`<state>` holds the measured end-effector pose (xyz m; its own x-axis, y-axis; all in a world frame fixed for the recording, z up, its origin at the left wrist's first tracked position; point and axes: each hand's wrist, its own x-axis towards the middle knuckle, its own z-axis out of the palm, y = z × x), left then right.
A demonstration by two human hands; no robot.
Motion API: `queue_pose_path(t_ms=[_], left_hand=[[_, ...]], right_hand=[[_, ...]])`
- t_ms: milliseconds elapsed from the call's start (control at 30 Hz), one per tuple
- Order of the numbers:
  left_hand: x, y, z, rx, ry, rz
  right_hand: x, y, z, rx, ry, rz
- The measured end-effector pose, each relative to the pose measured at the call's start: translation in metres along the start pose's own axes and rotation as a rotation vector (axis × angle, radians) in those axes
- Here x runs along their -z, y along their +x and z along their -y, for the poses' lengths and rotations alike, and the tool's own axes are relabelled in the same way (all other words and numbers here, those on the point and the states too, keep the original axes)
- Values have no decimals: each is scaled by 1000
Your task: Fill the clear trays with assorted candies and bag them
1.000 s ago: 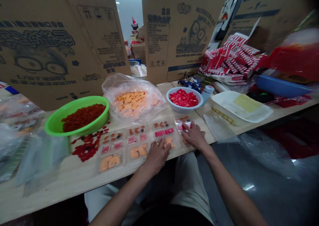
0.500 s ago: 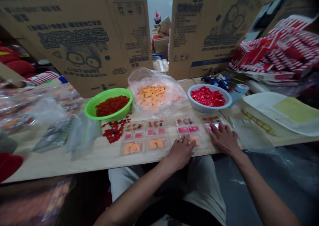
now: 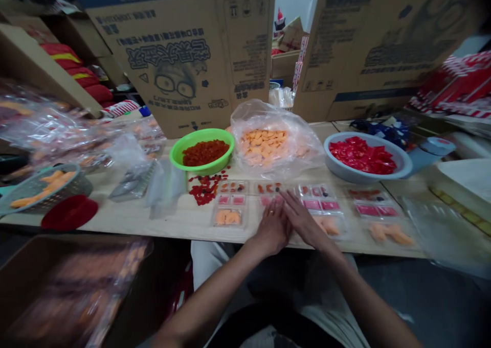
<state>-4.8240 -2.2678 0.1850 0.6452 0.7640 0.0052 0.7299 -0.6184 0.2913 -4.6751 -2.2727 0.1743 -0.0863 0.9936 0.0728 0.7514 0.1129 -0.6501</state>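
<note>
Four-compartment-style clear plastic trays stand in a row along the table: a left tray [image 3: 230, 205], one under my hands, a third tray [image 3: 324, 205] and a right tray [image 3: 378, 212]. Each shows small brown pieces at the back, pink packets in the middle and, where visible, orange pieces in front. My left hand [image 3: 273, 229] lies over the second tray, fingers stretched forward. Beside it, touching, my right hand [image 3: 305, 223] slants in with fingers extended. Both hands look open; they hide the second tray's front part.
Behind the trays are a green bowl [image 3: 176, 156] of red-brown pieces, a clear bag [image 3: 307, 154] of orange pieces and a blue-grey bowl [image 3: 406, 166] of red packets. Loose red pieces [image 3: 203, 192] lie at left. Cardboard boxes [image 3: 245, 46] stand behind. A grey basket [image 3: 82, 187] sits far left.
My right hand has moved left from the right tray to beside my left hand. My left hand has moved from the third tray to the second. The view has turned left.
</note>
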Motion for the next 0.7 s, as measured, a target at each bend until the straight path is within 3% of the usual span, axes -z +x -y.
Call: queue_pose_path(t_ms=[100, 200, 267, 333, 433, 567, 700], left_hand=[[19, -3, 24, 64, -50, -129], [46, -22, 77, 214, 62, -238], [58, -38, 110, 248, 134, -204], [60, -48, 131, 241, 152, -124], [50, -51, 133, 259, 128, -60], [35, -45, 112, 309, 112, -66], [35, -43, 102, 362, 86, -54]], right_hand=[[-26, 16, 20, -5, -75, 45], [-41, 20, 24, -46, -323, -2], [-42, 21, 23, -49, -462, -26], [-39, 22, 23, -35, -529, -26], [-33, 29, 28, 40, -546, 39], [-38, 42, 42, 118, -545, 125], [-44, 41, 43, 135, -569, 132]])
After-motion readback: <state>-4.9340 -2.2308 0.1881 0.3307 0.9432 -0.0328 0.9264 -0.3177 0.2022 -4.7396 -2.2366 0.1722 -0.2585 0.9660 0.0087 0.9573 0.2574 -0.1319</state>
